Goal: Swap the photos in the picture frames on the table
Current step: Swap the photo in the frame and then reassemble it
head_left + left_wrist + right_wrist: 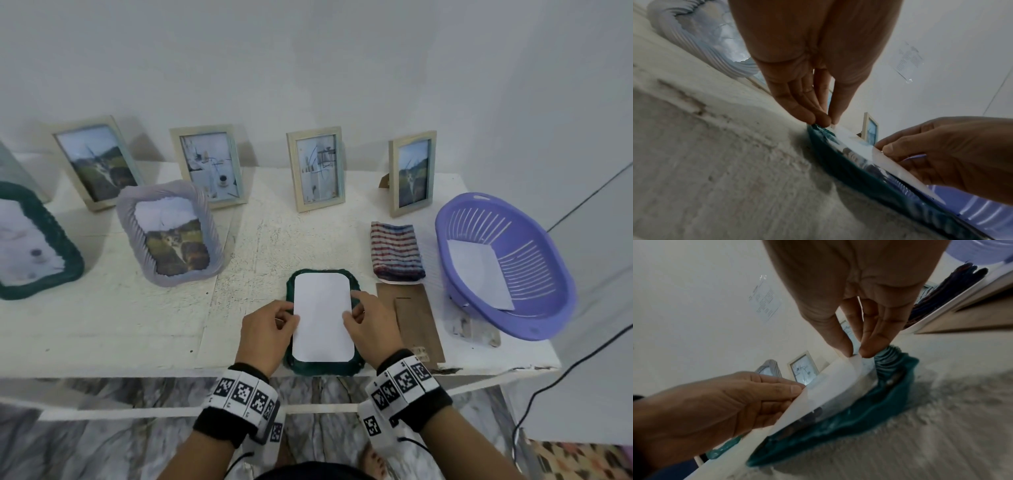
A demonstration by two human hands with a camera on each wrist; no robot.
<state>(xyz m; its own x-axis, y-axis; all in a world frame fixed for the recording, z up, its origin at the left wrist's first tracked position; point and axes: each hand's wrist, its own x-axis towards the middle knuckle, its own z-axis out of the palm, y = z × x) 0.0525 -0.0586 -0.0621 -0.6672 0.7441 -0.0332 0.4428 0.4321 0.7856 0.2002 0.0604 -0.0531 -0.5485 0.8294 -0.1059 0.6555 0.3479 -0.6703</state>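
A dark green wavy-edged frame (356,294) lies face down near the table's front edge. A white photo (322,315), blank side up, lies over its opening. My left hand (270,325) pinches the photo's left edge (846,134) between thumb and fingers. My right hand (370,322) pinches the right edge (855,361), with the index finger stretched along it. In the right wrist view the photo (818,395) stands lifted a little off the green frame (869,415). A brown backing board (414,318) lies just right of the frame.
Four pale upright frames (317,171) stand along the wall. A lilac frame (171,233) and another green frame (30,243) lean at the left. A striped cloth (395,250) and a purple basket (555,284) holding a white sheet sit at the right.
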